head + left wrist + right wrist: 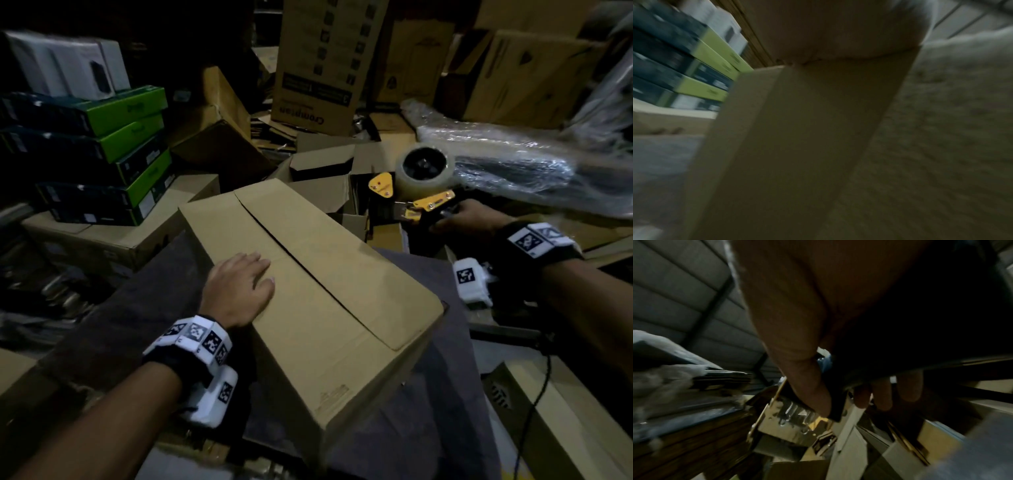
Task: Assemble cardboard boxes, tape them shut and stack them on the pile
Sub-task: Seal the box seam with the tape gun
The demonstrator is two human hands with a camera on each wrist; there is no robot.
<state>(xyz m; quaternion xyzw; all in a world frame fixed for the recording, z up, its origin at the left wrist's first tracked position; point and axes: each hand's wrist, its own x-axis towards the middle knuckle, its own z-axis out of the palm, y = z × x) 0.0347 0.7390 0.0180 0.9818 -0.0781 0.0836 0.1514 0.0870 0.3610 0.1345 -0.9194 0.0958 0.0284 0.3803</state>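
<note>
The right hand's fingers point(881, 395) curl round the handle of a yellow tape dispenser point(414, 186) at centre right. The left hand point(239, 286) lies flat, fingers straight, on the untaped cardboard box point(318, 294) at frame centre. At upper centre, a carton point(325, 61) reads "Crompton".

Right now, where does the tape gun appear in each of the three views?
Head: the tape gun is right of centre, beyond the box, gripped by the right hand.
Left wrist: not in it; only the box and green packs show.
Right wrist: low centre, thumb and fingers round its handle.
Shared landmark: the right hand appears in the head and right wrist views.
</note>
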